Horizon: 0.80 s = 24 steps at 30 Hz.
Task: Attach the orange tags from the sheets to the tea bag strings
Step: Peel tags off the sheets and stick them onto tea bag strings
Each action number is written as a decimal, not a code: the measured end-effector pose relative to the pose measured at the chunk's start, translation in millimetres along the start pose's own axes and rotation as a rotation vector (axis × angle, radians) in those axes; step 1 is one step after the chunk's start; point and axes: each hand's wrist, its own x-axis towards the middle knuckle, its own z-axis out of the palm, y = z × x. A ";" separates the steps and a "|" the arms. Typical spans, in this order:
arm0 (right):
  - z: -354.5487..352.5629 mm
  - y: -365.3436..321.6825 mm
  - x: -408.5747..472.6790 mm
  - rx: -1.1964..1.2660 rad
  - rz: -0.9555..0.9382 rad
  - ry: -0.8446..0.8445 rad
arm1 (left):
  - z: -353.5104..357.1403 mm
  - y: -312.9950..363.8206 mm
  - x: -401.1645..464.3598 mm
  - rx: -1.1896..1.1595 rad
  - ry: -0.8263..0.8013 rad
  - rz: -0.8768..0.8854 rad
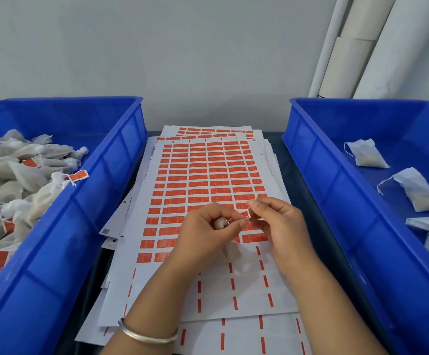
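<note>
Pinching a tea bag (220, 223) neck in curled left hand (203, 234) fingers; right hand (276, 221) fingers nip an orange tag (249, 212) above the sheet (208, 175). Best practice, likely: keep string taut, centre it, fold the tag square.

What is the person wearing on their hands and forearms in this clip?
Both forearms are bare, with no sleeves in view and no gloves on either the left hand or the right hand. The only item worn is a plain, thin silver bangle around the left wrist. No rings or watch show.
</note>
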 end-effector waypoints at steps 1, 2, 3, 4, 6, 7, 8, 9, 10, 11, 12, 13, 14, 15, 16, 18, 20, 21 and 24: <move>0.3 0.0 0.2 -0.001 0.001 -0.001 | -0.1 -0.7 0.0 0.006 -0.002 0.013; 0.5 -0.1 0.3 0.001 0.004 -0.003 | -0.1 -1.4 0.0 0.016 -0.001 0.026; 0.8 0.0 0.4 0.008 0.008 -0.005 | 0.0 -2.1 0.3 0.036 0.002 0.040; 1.0 0.0 0.3 0.018 0.012 -0.007 | 0.3 -2.3 0.6 0.063 0.006 0.053; 1.2 -0.2 0.1 0.034 0.021 -0.004 | 1.1 -3.4 0.9 0.119 0.014 0.065; 1.2 -0.5 0.1 0.038 0.025 -0.001 | 1.5 -4.2 0.7 0.135 0.015 0.063; 1.0 -0.7 0.1 0.043 0.029 0.002 | 1.9 -4.4 0.2 0.139 0.011 0.060; 0.8 -0.9 0.2 0.049 0.033 0.002 | 2.1 -4.5 -0.1 0.128 0.002 0.059; 0.7 -1.2 0.1 0.057 0.036 0.001 | 2.6 -4.2 -0.2 0.106 -0.005 0.053; 0.6 -1.5 -0.2 0.062 0.038 -0.002 | 3.1 -4.1 -0.1 0.073 -0.003 0.041; 0.8 -1.7 -0.6 0.063 0.040 -0.006 | 3.8 -3.0 0.1 0.037 0.009 0.021; 0.9 -1.7 -1.0 0.060 0.039 -0.012 | 4.2 -2.5 0.6 0.010 0.023 0.000; 1.4 -1.9 -1.7 0.056 0.036 -0.021 | 4.3 -1.6 1.0 0.003 0.036 -0.018; 1.6 -1.9 -2.2 0.051 0.032 -0.033 | 4.4 -1.8 1.5 0.015 0.038 -0.021; 2.1 -2.1 -2.7 0.048 0.031 -0.045 | 4.7 -1.8 1.8 0.031 0.031 -0.018; 2.8 -2.2 -3.3 0.039 0.026 -0.059 | 4.6 -3.2 2.3 0.046 0.029 -0.013; 3.3 -1.8 -3.3 0.028 0.014 -0.066 | 4.2 -4.3 2.9 0.028 0.045 -0.029; 3.4 -1.5 -3.4 0.020 0.004 -0.071 | 3.8 -5.0 3.2 0.016 0.050 -0.031; 3.3 -1.2 -4.9 -0.017 -0.039 -0.105 | 2.9 -5.3 3.7 -0.005 0.090 -0.026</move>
